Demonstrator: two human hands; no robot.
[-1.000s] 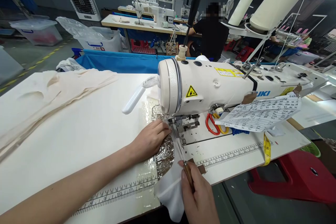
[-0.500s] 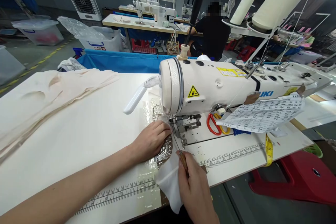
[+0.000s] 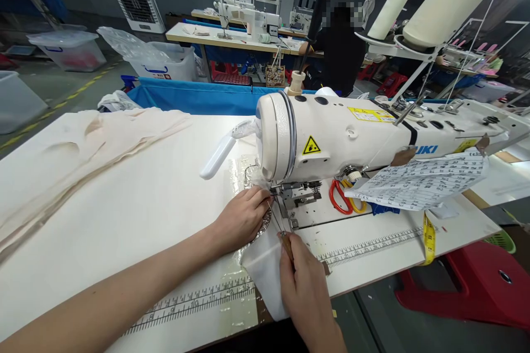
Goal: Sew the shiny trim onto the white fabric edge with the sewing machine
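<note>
Right hand (image 3: 308, 289) closed round the wooden handle of a slim tool (image 3: 286, 245), its thin metal shaft pointing toward the needle area of a sewing machine (image 3: 327, 135). Left hand (image 3: 243, 215) palm down, fingers curled, just below the machine's head; from where I stand I cannot tell whether they pinch anything. White cloth (image 3: 263, 267) lies between the two hands and runs down toward the near edge of the table (image 3: 182, 198).

Surface: white board, printed ruler scale (image 3: 186, 306) near the front, pale fabric (image 3: 78, 165) heaped at the far left. Scissors (image 3: 340, 198) lie under the machine's arm. Room: blue sling (image 3: 199, 96) behind the table, plastic bin (image 3: 70, 51) on the floor, person in black (image 3: 342, 60) at a farther bench, red stool (image 3: 476, 281) at right.

Materials: machine casing smooth, cream, cylindrical at its end; cloth thin and matt; fabric softly folded; thread cones (image 3: 391, 9) tapered; handwritten sheet (image 3: 430, 179) curling; measuring tape (image 3: 429, 240) yellow, hanging over the edge.
</note>
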